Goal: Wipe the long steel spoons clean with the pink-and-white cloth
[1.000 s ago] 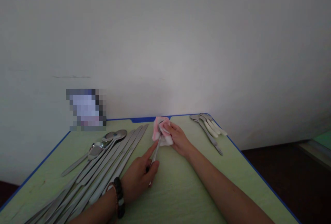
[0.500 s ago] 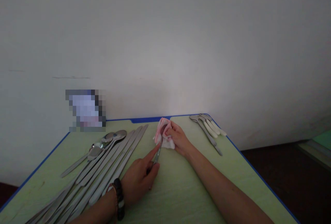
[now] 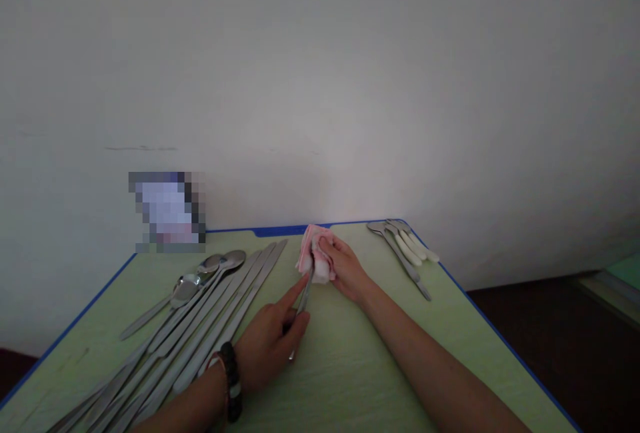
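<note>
My left hand (image 3: 273,340) grips a metal spoon (image 3: 306,293) by its handle, the index finger stretched along it toward the cloth. Wrapped over the spoon's head is a pink and white cloth (image 3: 317,263), pinched in my right hand (image 3: 345,266); the bowl is hidden in the folds. Both hands are above the middle of the table. Left of them lie several long table knives (image 3: 235,306) side by side, with metal spoons (image 3: 233,260) along their far left side.
The pale green table (image 3: 360,366) has a blue edge and stands against a grey wall (image 3: 320,86). At the far right lie a metal spoon (image 3: 400,256) and several white-handled utensils (image 3: 413,246). A pixelated, screen-like object (image 3: 167,210) leans at the back left.
The cloth has closed over the spoon's bowl, which showed before. My right fingers have shifted on the cloth, and more of the handle's lower end shows below my left hand.
</note>
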Action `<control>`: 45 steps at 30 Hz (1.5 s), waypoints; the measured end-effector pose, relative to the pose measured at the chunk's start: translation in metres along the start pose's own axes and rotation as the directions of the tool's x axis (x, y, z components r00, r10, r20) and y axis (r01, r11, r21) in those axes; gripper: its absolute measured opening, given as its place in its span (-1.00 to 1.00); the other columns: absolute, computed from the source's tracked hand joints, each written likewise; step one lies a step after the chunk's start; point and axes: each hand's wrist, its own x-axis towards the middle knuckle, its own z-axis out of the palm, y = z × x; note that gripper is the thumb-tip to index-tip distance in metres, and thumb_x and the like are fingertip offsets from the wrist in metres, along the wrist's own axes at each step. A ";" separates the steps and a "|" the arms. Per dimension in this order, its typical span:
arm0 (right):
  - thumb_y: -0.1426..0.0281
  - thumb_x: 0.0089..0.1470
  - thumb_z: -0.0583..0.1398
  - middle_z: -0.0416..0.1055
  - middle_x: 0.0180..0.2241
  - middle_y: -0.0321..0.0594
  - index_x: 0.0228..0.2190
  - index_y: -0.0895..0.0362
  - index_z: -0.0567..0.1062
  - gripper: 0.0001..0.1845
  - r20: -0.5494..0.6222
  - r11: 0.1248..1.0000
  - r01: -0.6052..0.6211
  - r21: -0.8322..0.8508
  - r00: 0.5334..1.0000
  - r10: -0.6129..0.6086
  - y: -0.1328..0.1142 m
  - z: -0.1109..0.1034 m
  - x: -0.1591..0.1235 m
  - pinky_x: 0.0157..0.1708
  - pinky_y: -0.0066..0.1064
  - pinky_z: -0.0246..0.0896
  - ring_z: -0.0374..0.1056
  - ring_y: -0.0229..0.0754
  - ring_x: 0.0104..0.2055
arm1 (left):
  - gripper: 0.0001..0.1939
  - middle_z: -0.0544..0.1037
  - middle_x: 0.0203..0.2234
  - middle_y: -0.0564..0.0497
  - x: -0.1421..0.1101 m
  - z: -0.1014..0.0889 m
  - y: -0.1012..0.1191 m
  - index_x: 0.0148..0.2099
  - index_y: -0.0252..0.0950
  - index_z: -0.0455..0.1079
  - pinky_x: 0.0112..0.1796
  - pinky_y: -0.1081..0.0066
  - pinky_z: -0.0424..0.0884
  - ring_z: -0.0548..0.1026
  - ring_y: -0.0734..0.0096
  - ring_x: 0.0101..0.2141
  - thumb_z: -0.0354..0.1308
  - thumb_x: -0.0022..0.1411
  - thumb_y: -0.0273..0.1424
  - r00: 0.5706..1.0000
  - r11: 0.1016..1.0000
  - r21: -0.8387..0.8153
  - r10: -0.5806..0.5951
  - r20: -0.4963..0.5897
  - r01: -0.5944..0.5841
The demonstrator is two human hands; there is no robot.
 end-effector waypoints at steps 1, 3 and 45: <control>0.26 -0.24 0.30 0.32 -0.57 -0.39 -0.44 0.14 0.43 -0.71 -0.016 1.000 0.007 0.021 1.000 -0.006 0.001 0.000 0.001 -0.51 -0.49 0.06 0.16 -0.36 -0.55 | -0.35 0.32 -0.74 0.22 0.000 0.000 0.000 0.31 -0.38 -0.26 -0.59 0.54 0.10 0.24 0.54 -0.69 -0.12 0.27 -0.34 1.000 1.000 -0.016 -0.015 0.003 0.015; 0.27 -0.25 0.30 0.34 -0.56 -0.38 -0.44 0.14 0.43 -0.72 -0.045 0.998 0.014 0.059 0.999 -0.012 0.001 0.001 0.002 -0.49 -0.48 0.09 0.18 -0.35 -0.53 | -0.32 0.36 -0.72 0.20 0.000 0.000 0.001 0.32 -0.42 -0.32 -0.59 0.54 0.13 0.25 0.53 -0.68 -0.10 0.26 -0.34 0.999 0.998 -0.041 -0.045 0.019 0.046; 0.47 -0.27 0.13 0.30 -0.62 -0.39 -0.51 0.13 0.36 -0.87 0.016 0.999 -0.041 0.004 0.999 0.041 -0.006 0.000 -0.002 -0.51 -0.48 0.10 0.18 -0.33 -0.57 | -0.24 0.52 -0.60 0.16 -0.002 0.000 0.003 0.32 -0.35 -0.36 -0.54 0.56 0.22 0.34 0.54 -0.62 -0.03 0.17 -0.47 0.998 1.000 -0.031 -0.001 0.059 0.003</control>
